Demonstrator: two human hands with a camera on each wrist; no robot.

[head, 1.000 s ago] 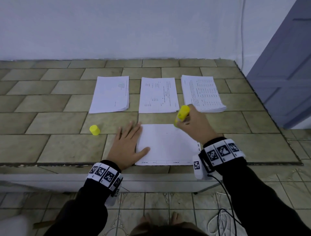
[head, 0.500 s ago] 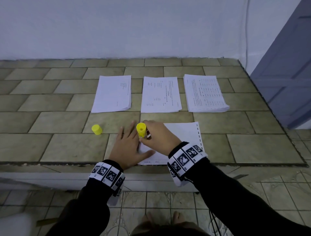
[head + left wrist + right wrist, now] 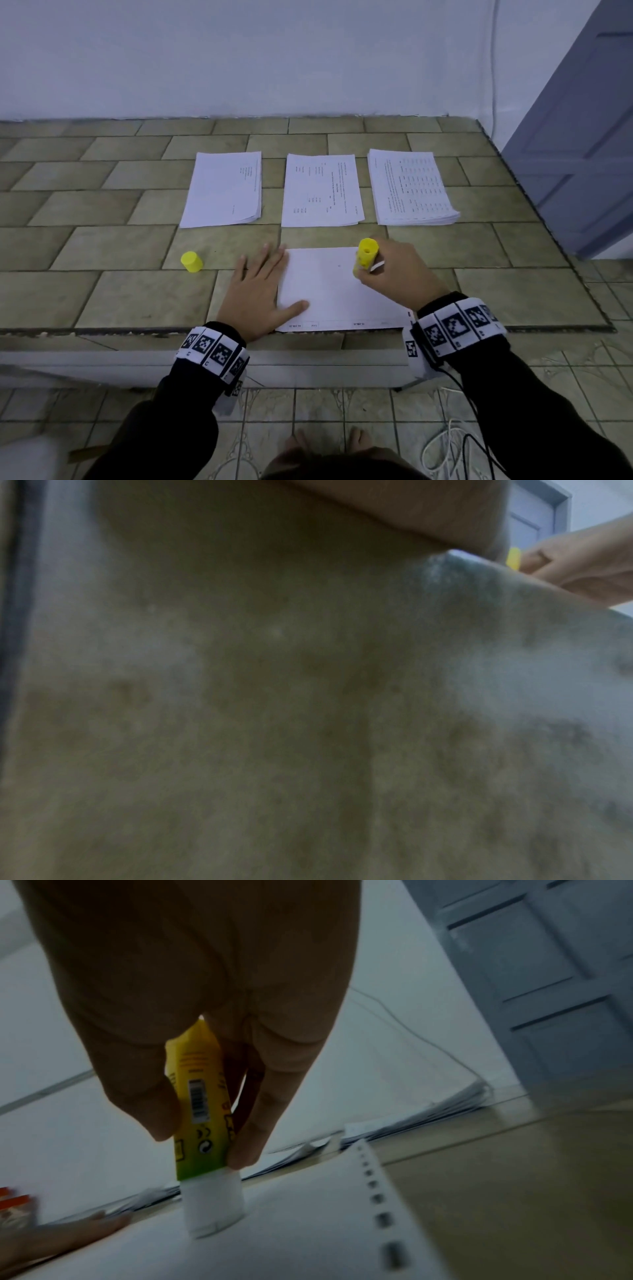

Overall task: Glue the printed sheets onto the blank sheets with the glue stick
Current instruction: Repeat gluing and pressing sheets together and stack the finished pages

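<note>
Here the person's left hand [image 3: 255, 296] lies flat with straight, spread fingers on the tiled tabletop [image 3: 102, 301] near its front edge, the thumb and fingertips pressing the left border of a white sheet of paper with a punched strip along one side [image 3: 329, 294]. The right hand [image 3: 394, 274] curls its fingers and thumb around a yellow glue stick with a barcode label [image 3: 365, 255], held nearly upright, its white glue tip [image 3: 212, 1202] pressed against the sheet's far right part. In the right wrist view the thumb and fingers [image 3: 263, 1115] pinch the tube just above the tip. The yellow cylindrical cap [image 3: 191, 262] stands apart on the tabletop, left of the left hand. Toward the far edge three white stacks lie in a row: a mostly blank stack [image 3: 224, 190] on the left, a sparsely printed stack [image 3: 322, 190] in the middle, and a densely printed stack [image 3: 411, 186] on the right. The left wrist view is blurred, showing mainly tile surface [image 3: 240, 696].
</note>
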